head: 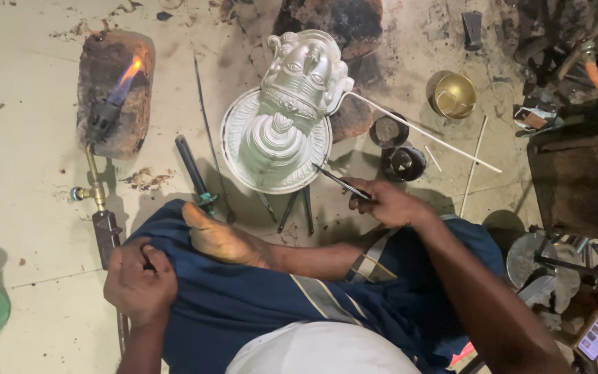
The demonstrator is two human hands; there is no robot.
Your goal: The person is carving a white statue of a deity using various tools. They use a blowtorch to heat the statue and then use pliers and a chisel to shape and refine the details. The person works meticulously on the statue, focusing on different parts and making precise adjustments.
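A: Silvery metal is the first thing: a thin dark metal tool with a bright tip, like long tweezers, is pinched in the right hand. Its long axis runs diagonally, the free end pointing up and to the left at the rim of the round silver embossed plate, which it touches or nearly touches.

B: And the plate's ornament?

A: A silver moulded face piece with a stacked conical body lies along the plate, the face at the far end, away from the person, the cone widening toward them.

B: The other hand?

A: The left hand is closed in a fist on the dark blue cloth with pale stripes over the knee. A bare foot rests on that cloth, just below the plate.

B: What lies around?

A: A lit brass gas torch rests to the left, its blue and orange flame over a scorched brown brick. A black-handled tool lies beside the plate, a long white rod slants to the right, and a small brass bowl sits beyond it.

B: The surface?

A: A pale, stained stone floor with soot marks, and cluttered rusty metal gear along the right.
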